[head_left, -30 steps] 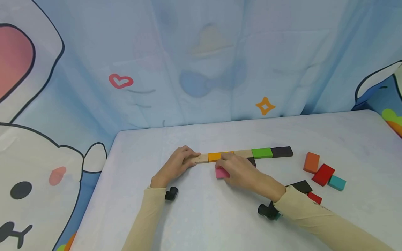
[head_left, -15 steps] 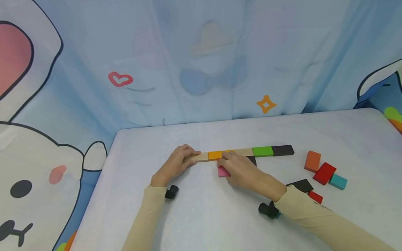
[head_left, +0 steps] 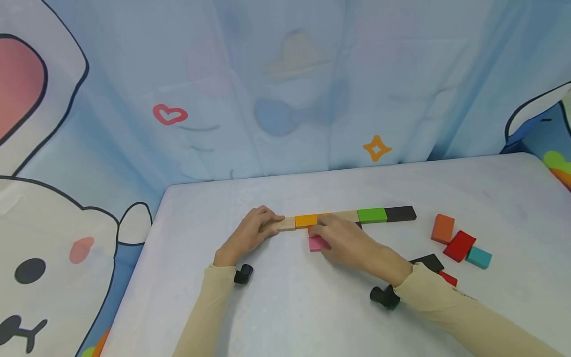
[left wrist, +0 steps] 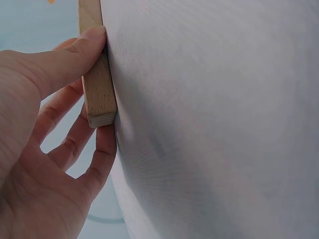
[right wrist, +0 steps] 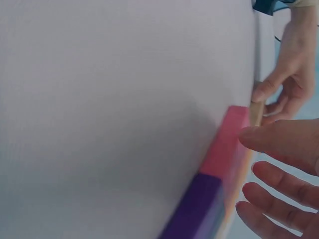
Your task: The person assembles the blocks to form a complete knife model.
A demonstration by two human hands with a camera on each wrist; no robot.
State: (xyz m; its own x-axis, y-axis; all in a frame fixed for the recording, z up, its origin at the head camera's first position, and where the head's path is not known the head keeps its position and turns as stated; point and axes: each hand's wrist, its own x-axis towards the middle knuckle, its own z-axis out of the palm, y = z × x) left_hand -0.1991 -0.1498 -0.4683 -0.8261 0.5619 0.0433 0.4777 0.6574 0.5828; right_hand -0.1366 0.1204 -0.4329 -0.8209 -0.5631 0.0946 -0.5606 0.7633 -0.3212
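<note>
Squaring up, it seems: the left hand [head_left: 255, 227] is pinching the wooden block [head_left: 287, 224] left of the yellow block [head_left: 305, 221]; the right hand [head_left: 345, 242], loosely spread, is touching the pink block [head_left: 315, 245] on the yellow block's near side. Next is probably calling for gentle pressing.

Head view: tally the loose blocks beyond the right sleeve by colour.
Orange block: 1
Red blocks: 2
Teal block: 1
Black block: 1
Total: 5 visible; the right sleeve may hide more.

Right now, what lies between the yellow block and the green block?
A plain wooden block lies between the yellow block and the green block, as the head view shows.
</note>
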